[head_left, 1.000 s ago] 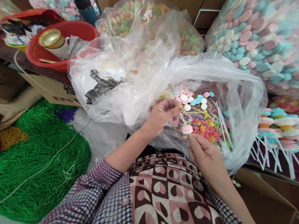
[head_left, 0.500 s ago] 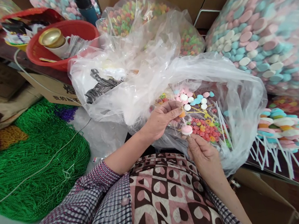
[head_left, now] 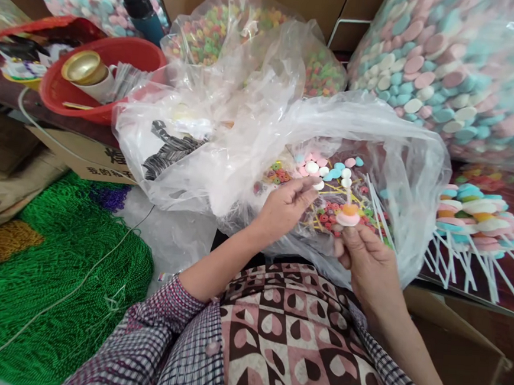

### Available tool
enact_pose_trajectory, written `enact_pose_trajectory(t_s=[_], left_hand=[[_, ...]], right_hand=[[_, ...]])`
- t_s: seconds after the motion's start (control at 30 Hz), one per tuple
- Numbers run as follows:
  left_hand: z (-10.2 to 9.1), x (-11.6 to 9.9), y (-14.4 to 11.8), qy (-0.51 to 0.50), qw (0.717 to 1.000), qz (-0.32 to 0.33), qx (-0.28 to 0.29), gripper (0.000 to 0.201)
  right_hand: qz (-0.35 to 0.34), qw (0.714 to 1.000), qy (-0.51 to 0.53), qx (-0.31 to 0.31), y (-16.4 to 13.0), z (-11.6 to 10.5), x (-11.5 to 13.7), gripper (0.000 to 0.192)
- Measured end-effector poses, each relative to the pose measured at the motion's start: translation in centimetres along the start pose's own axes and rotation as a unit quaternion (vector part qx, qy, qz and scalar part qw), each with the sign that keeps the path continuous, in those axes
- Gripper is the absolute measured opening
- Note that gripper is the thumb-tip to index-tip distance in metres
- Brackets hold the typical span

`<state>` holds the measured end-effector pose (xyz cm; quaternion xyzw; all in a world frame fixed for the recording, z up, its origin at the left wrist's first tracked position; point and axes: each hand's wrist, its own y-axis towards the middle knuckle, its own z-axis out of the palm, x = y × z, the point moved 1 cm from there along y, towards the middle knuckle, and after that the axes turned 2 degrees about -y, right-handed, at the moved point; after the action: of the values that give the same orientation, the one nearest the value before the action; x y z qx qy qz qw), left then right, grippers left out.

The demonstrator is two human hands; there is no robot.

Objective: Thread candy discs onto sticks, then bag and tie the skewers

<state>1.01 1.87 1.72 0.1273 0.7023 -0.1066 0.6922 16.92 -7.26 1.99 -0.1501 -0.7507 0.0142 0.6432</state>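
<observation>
My right hand (head_left: 369, 263) pinches a thin white stick that carries a pink candy disc (head_left: 347, 219) with a small orange ring (head_left: 349, 210) on top. My left hand (head_left: 286, 205) hovers just left of it, fingers curled over the loose candies, and I cannot see anything in it. Both hands sit at the mouth of a clear plastic bag (head_left: 410, 169) holding small coloured rings (head_left: 332, 212), pastel discs (head_left: 330, 168) and white sticks (head_left: 378, 211).
Big bags of pastel discs (head_left: 453, 71) and coloured rings (head_left: 216, 35) stand behind. Finished candy sticks (head_left: 477, 219) lie at right. A red basin (head_left: 60, 91) with a gold lid sits at left, green bead strands (head_left: 54, 283) below it, a cardboard box (head_left: 458, 345) at lower right.
An orange ring went from my left fingers onto the stick above the pink disc. My right hand moved the stick right and up; my left hand drew away.
</observation>
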Motion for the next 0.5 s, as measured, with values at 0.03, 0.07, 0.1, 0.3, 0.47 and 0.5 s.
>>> enact_pose_trajectory(t_s=[0.03,0.07,0.1,0.3,0.47,0.5], left_hand=[[-0.2,-0.2,0.9,0.083,0.996,0.031,-0.007,0.027],[-0.2,-0.3,1.9,0.175,0.983,0.062,-0.002,0.025],[-0.1,-0.3,2.9,0.267,0.96,0.088,0.012,0.023],[1.3,1.2,6.3,0.583,0.8,0.105,0.09,0.025],[1.4,1.5,6.0,0.616,0.774,0.111,0.091,0.025],[1.3,1.4,5.8,0.617,0.773,0.119,0.091,0.026]], right_hand=[[-0.005,1.0,0.015,-0.02,0.3,-0.4,0.0,0.032],[-0.012,0.999,0.016,-0.035,0.6,-0.9,0.1,0.032],[-0.022,0.999,0.0,-0.048,1.0,-1.3,0.2,0.031],[-0.094,0.936,-0.317,-0.123,6.2,-3.2,1.8,0.025],[-0.073,0.861,-0.49,-0.112,11.2,-2.9,1.0,0.035],[-0.074,0.853,-0.507,-0.105,11.9,-2.7,0.7,0.036]])
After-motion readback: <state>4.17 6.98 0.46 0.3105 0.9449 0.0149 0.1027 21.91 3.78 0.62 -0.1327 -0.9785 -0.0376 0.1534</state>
